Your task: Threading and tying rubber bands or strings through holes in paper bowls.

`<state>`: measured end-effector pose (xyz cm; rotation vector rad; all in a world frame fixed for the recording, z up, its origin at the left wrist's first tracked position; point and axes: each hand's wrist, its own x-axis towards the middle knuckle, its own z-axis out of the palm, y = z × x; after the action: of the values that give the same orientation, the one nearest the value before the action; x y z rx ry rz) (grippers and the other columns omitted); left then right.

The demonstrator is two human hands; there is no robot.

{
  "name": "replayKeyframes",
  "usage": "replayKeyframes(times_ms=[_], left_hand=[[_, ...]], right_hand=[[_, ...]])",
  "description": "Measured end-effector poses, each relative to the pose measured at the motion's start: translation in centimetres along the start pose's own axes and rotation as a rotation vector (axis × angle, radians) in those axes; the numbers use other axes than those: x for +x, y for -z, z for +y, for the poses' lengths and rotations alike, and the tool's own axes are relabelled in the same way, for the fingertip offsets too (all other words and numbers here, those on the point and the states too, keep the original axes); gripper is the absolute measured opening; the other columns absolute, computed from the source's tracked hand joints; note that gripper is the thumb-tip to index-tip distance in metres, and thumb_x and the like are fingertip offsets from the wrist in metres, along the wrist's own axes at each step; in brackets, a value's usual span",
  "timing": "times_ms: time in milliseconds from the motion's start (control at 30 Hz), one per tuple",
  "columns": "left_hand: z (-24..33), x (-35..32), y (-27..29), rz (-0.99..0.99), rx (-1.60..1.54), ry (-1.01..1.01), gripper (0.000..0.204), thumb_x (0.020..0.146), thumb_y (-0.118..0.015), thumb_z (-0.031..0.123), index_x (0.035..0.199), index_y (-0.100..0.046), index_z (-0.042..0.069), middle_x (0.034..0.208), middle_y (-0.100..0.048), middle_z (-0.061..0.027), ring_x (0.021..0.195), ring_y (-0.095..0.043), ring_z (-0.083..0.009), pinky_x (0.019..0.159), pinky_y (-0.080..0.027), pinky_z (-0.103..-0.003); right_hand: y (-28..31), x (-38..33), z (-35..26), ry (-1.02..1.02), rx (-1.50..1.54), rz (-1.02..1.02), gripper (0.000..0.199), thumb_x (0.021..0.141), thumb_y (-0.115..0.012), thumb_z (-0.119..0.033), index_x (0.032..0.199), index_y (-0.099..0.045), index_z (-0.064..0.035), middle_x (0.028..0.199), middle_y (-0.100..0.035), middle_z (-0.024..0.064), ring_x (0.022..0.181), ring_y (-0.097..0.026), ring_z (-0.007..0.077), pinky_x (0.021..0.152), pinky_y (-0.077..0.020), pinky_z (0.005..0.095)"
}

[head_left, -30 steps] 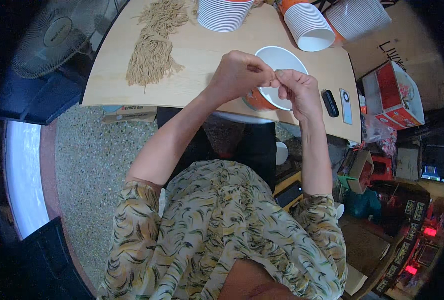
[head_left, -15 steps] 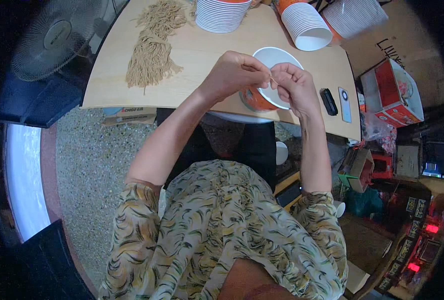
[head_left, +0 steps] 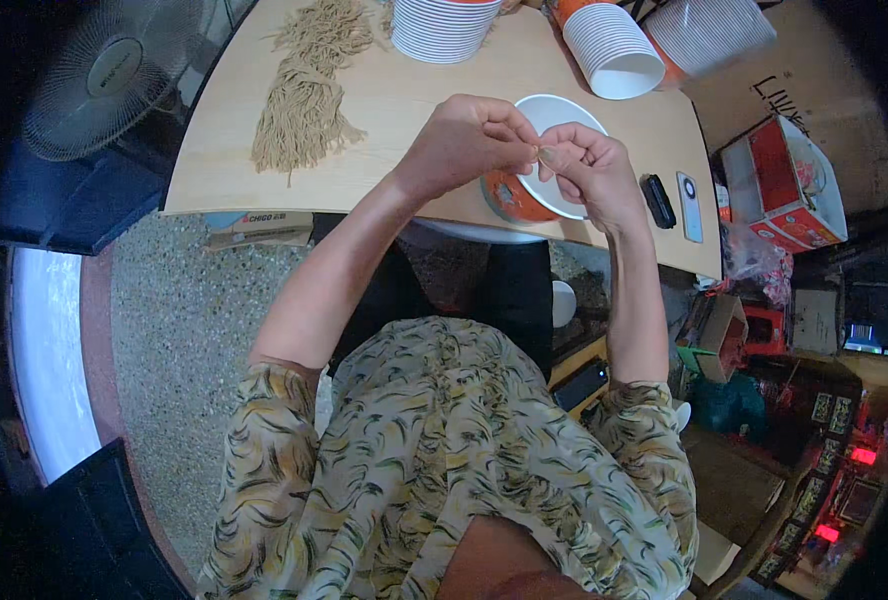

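Note:
Over a paper bucket (head_left: 519,198) with a white inside and an orange printed outside, my two hands meet fingertip to fingertip. My left hand (head_left: 464,147) is closed in a pinch, its thumb against the index finger. Opposite it, my right hand (head_left: 594,172) pinches too, the other fingers curled. Between the fingertips is a thin tan strand, mostly hidden by the fingers. The bucket stands close to the table's near edge, partly covered by my hands. To the left lies a long loose bundle of tan strings (head_left: 302,115), frayed at its near end.
A stack of white paper buckets (head_left: 444,32) stands at the back of the table (head_left: 404,95); more nested stacks (head_left: 619,60) lie at the back right. A black case (head_left: 657,202) and a pale phone-like object (head_left: 691,208) lie on the right. A fan (head_left: 114,70) stands at far left.
Both hands stay at the same place over the bucket. The fingertips have drawn closer together, and less of the strand shows between them.

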<state>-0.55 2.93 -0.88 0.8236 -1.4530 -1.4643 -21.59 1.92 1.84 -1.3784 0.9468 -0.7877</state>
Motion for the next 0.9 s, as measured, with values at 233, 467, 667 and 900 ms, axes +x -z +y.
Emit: replayKeyframes(times_ms=[233,467,667,900], left_hand=[[0.12,0.04,-0.22,0.001,0.057,-0.021,0.010,0.085,-0.070,0.002,0.094,-0.066,-0.002,0.084,-0.070,-0.0079,0.077,-0.067,-0.0109,0.070,-0.055,-0.023],[-0.24,-0.13,-0.37,0.043,-0.101,-0.066,0.008,0.083,-0.069,0.002,0.090,-0.066,-0.003,0.081,-0.071,-0.0081,0.071,-0.066,-0.0099,0.065,-0.054,-0.022],[0.10,-0.30,-0.22,0.000,-0.077,0.000,0.013,0.087,-0.069,0.006,0.096,-0.065,-0.002,0.087,-0.071,-0.0087,0.082,-0.068,-0.0130,0.076,-0.055,-0.025],[-0.02,-0.16,-0.19,-0.019,0.052,-0.056,0.010,0.082,-0.070,0.001,0.091,-0.068,-0.002,0.081,-0.071,-0.0077,0.073,-0.066,-0.0096,0.066,-0.055,-0.022]], right_hand=[[-0.05,-0.21,-0.23,0.056,-0.122,-0.020,0.013,0.090,-0.067,-0.009,0.099,-0.063,-0.0012,0.071,-0.064,0.0010,0.047,-0.041,0.0008,0.042,-0.0266,0.0167],[-0.04,-0.54,0.40,0.066,0.071,0.027,0.008,0.094,-0.061,-0.009,0.096,-0.060,-0.0011,0.072,-0.062,0.0024,0.048,-0.040,0.0023,0.043,-0.0279,0.0176],[-0.22,-0.50,0.26,0.048,-0.044,0.032,0.012,0.093,-0.063,-0.010,0.101,-0.062,-0.0009,0.073,-0.063,0.0019,0.050,-0.041,0.0013,0.044,-0.0284,0.0168],[-0.24,-0.66,-0.45,0.046,-0.168,-0.030,0.009,0.091,-0.065,-0.007,0.099,-0.064,-0.0026,0.071,-0.063,-0.0006,0.051,-0.041,-0.0001,0.044,-0.0288,0.0163]])
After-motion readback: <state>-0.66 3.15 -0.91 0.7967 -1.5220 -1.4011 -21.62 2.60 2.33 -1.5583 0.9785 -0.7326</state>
